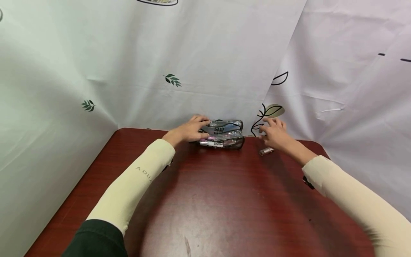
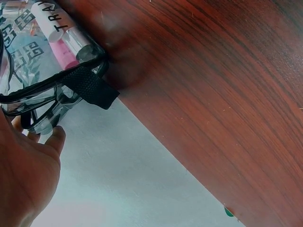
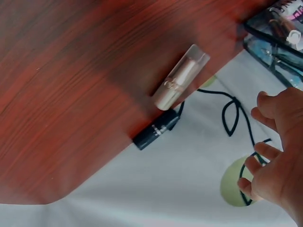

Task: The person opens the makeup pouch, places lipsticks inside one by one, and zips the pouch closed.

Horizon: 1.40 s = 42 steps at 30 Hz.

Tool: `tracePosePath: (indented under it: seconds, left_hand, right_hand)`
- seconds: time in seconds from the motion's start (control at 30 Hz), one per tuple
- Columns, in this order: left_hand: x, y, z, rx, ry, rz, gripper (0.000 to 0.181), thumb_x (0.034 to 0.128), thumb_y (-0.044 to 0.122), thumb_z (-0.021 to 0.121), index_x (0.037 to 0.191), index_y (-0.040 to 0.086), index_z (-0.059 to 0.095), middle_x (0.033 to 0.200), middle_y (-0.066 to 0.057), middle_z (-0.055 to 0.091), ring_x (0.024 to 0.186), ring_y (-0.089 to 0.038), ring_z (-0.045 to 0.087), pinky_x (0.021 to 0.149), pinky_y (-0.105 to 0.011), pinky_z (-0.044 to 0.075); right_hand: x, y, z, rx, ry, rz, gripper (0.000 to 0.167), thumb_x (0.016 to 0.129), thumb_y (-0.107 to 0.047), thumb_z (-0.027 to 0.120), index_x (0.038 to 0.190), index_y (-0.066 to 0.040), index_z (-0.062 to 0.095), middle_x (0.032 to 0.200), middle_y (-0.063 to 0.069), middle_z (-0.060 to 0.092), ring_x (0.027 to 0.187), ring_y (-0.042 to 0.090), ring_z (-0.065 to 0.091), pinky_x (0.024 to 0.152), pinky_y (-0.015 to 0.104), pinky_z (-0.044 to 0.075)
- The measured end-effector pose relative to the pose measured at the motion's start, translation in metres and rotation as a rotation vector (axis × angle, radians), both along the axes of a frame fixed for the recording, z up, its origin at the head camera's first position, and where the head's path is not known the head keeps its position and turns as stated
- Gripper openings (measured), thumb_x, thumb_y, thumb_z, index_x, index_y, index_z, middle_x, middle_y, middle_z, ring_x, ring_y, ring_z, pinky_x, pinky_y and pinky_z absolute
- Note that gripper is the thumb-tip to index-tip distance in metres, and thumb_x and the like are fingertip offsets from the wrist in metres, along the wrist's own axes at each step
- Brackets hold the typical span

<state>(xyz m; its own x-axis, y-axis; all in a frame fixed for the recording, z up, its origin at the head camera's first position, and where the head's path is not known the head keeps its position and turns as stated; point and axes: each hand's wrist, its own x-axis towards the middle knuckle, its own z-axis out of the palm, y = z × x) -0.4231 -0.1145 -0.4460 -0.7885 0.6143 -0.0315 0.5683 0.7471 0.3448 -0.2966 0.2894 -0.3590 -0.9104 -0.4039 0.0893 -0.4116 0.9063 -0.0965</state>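
A clear zip pouch [image 1: 224, 137] with black trim and repeated logos lies at the table's back edge. Through its plastic show a white tube [image 2: 47, 21] and a pink tube [image 2: 64, 54]. My left hand [image 1: 192, 130] grips the pouch's left end; some of its fingers are hidden behind the plastic. Off to the pouch's right, my right hand [image 1: 276, 135] is held with fingers loosely bent and nothing in them. Close to it lie a lipstick [image 3: 182, 78] with a clear cap and a small black tube [image 3: 155, 128], end to end near the table edge.
The dark red wooden table [image 1: 205, 200] stretches toward me. White cloth [image 1: 192, 96] with leaf prints hangs right behind its back edge and along both sides. A black strap tab [image 2: 92, 87] sticks out from the pouch's end.
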Motion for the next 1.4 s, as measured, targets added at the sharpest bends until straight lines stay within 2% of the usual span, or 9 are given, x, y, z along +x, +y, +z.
tracePosePath:
  seconds: [0.43, 0.73, 0.9, 1.03, 1.2, 1.23, 1.27, 1.33, 1.4]
  left_hand:
    - [0.002, -0.001, 0.001, 0.004, -0.005, -0.003, 0.088, 0.1062, 0.067, 0.061, 0.180, 0.029, 0.033, 0.187, 0.000, 0.025, 0.176, -0.030, 0.013, 0.140, -0.063, 0.027]
    - [0.001, -0.001, 0.001, -0.005, 0.004, 0.002, 0.088, 0.1055, 0.067, 0.062, 0.180, 0.028, 0.034, 0.187, -0.001, 0.027, 0.176, -0.031, 0.015, 0.140, -0.062, 0.028]
    - [0.000, 0.001, 0.001, -0.024, 0.018, -0.001, 0.088, 0.1055, 0.067, 0.062, 0.180, 0.029, 0.034, 0.186, 0.000, 0.028, 0.176, -0.030, 0.016, 0.139, -0.060, 0.029]
    - [0.003, 0.000, 0.004, -0.038, 0.050, -0.012, 0.087, 0.1066, 0.067, 0.060, 0.179, 0.026, 0.036, 0.185, -0.001, 0.030, 0.176, -0.030, 0.018, 0.140, -0.058, 0.029]
    - [0.015, 0.000, 0.010, -0.039, 0.088, -0.033, 0.084, 0.1088, 0.062, 0.058, 0.179, 0.021, 0.037, 0.185, -0.003, 0.029, 0.177, -0.029, 0.017, 0.140, -0.058, 0.030]
    - [0.026, 0.001, 0.018, -0.054, 0.101, -0.040, 0.084, 0.1098, 0.061, 0.056, 0.179, 0.019, 0.036, 0.186, -0.004, 0.029, 0.177, -0.030, 0.017, 0.139, -0.058, 0.031]
    - [0.032, 0.003, 0.023, -0.059, 0.103, -0.045, 0.083, 0.1103, 0.059, 0.056, 0.179, 0.018, 0.036, 0.186, -0.005, 0.028, 0.177, -0.031, 0.017, 0.139, -0.059, 0.031]
    - [0.038, 0.003, 0.026, -0.046, 0.108, -0.059, 0.082, 0.1110, 0.057, 0.054, 0.179, 0.015, 0.035, 0.186, -0.009, 0.028, 0.176, -0.034, 0.018, 0.138, -0.061, 0.031]
    - [0.047, 0.005, 0.034, -0.038, 0.104, -0.070, 0.081, 0.1116, 0.055, 0.053, 0.179, 0.013, 0.035, 0.187, -0.010, 0.027, 0.176, -0.036, 0.018, 0.138, -0.063, 0.030]
  right_hand:
    - [0.008, 0.030, -0.010, 0.051, -0.042, -0.022, 0.025, 0.105, -0.020, 0.076, 0.127, -0.008, 0.075, 0.172, 0.036, 0.041, 0.154, 0.066, 0.034, 0.120, 0.083, 0.027]
    - [0.011, 0.034, -0.023, 0.125, -0.059, -0.012, 0.036, 0.092, -0.013, 0.082, 0.127, -0.006, 0.075, 0.168, 0.037, 0.045, 0.148, 0.068, 0.040, 0.116, 0.084, 0.032]
    - [0.013, 0.034, -0.030, 0.162, -0.073, -0.012, 0.052, 0.091, -0.014, 0.084, 0.140, -0.001, 0.072, 0.166, 0.038, 0.046, 0.146, 0.069, 0.042, 0.116, 0.084, 0.035]
    - [0.013, 0.036, -0.034, 0.172, -0.065, -0.009, 0.050, 0.090, -0.014, 0.083, 0.138, -0.003, 0.073, 0.165, 0.037, 0.047, 0.145, 0.069, 0.043, 0.116, 0.084, 0.036]
    - [0.012, 0.038, -0.037, 0.182, -0.063, -0.015, 0.046, 0.091, -0.015, 0.085, 0.134, -0.004, 0.076, 0.163, 0.037, 0.049, 0.144, 0.068, 0.044, 0.115, 0.083, 0.037]
    - [0.012, 0.038, -0.038, 0.181, -0.065, -0.016, 0.045, 0.091, -0.015, 0.085, 0.133, -0.004, 0.076, 0.163, 0.037, 0.049, 0.144, 0.067, 0.044, 0.114, 0.083, 0.037]
    - [0.012, 0.039, -0.038, 0.177, -0.066, -0.017, 0.044, 0.091, -0.015, 0.086, 0.133, -0.004, 0.076, 0.162, 0.038, 0.050, 0.144, 0.067, 0.044, 0.114, 0.083, 0.037]
    - [0.012, 0.041, -0.041, 0.171, -0.068, -0.019, 0.042, 0.092, -0.013, 0.084, 0.132, -0.004, 0.077, 0.162, 0.038, 0.050, 0.143, 0.067, 0.044, 0.114, 0.083, 0.037]
    - [0.013, 0.043, -0.043, 0.163, -0.071, -0.020, 0.040, 0.093, -0.011, 0.083, 0.132, -0.004, 0.077, 0.162, 0.039, 0.050, 0.144, 0.067, 0.044, 0.113, 0.083, 0.037]
